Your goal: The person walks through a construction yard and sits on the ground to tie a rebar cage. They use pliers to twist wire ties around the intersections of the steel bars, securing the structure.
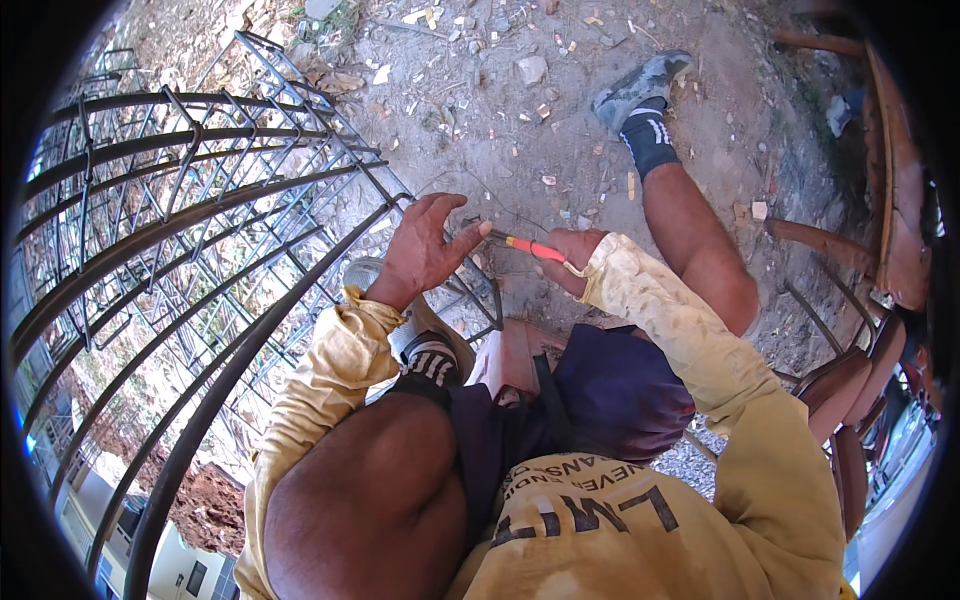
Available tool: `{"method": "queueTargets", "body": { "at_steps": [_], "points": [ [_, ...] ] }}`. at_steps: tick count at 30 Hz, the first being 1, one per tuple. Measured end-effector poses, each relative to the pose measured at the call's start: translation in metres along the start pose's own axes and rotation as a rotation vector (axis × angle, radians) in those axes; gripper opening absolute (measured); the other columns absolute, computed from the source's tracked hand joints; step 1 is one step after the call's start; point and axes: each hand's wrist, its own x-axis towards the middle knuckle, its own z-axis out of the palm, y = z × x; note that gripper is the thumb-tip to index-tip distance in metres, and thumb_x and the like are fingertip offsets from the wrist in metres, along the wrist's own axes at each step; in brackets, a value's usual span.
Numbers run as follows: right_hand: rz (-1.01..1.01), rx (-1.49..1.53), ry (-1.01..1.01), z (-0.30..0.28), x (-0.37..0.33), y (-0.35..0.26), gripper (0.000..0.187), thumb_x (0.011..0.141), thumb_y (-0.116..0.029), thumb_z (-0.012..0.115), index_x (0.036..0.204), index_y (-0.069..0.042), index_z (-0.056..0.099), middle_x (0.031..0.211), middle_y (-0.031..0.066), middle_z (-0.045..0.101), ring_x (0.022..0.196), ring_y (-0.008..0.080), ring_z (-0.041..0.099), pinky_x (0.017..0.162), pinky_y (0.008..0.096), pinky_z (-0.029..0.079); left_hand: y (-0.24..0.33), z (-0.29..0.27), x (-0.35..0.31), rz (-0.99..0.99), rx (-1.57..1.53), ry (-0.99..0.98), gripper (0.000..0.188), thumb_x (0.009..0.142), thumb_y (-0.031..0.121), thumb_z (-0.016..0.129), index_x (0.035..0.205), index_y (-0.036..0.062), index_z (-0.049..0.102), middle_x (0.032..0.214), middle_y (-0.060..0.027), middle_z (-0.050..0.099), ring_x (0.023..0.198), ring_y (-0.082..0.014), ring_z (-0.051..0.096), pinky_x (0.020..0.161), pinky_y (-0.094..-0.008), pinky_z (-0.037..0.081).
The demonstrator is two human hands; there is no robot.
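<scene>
My right hand (570, 255) is closed round red-handled pliers (535, 249) with a yellow band and a dark metal head. The head points left toward my left hand (430, 245). The left thumb reaches out close to the pliers' head, and a gap shows between it and the index finger. The other left fingers are partly hidden. My left hand is by the near corner of a steel rebar cage (385, 205), made of long dark bars with thinner square ties. Thin wire (505, 207) trails beyond the hands, over the dirt.
The rebar cage fills the left side. Dirt ground (560, 110) with scattered stones and scraps lies ahead. My bent legs frame the work, one shoe (645, 88) stretched forward. Brown chairs (850, 390) stand at the right; a pinkish block (515, 355) sits between my legs.
</scene>
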Motion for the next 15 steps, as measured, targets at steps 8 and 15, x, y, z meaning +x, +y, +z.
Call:
{"method": "queueTargets", "body": {
  "at_steps": [8, 15],
  "points": [
    [-0.212, 0.132, 0.019, -0.001, -0.035, -0.004, 0.031, 0.088, -0.034, 0.062, 0.110, -0.013, 0.059, 0.082, 0.0127, 0.064, 0.078, 0.0342, 0.066, 0.071, 0.0455, 0.051, 0.042, 0.019, 0.024, -0.021, -0.720, -0.534, 0.048, 0.094, 0.046, 0.057, 0.115, 0.0032, 0.062, 0.104, -0.0132, 0.067, 0.097, -0.0225, 0.064, 0.085, -0.0358, 0.049],
    [-0.478, 0.182, 0.422, 0.017, -0.060, 0.033, 0.026, 0.088, -0.024, 0.065, 0.106, -0.007, 0.059, 0.100, 0.0119, 0.065, 0.090, 0.0282, 0.064, 0.081, 0.0392, 0.049, -0.060, 0.059, 0.041, 0.318, 0.059, -0.554, 0.035, 0.096, 0.031, 0.054, 0.111, 0.0020, 0.065, 0.098, -0.0102, 0.067, 0.091, -0.0242, 0.063, 0.075, -0.0394, 0.051]
  ]
}}
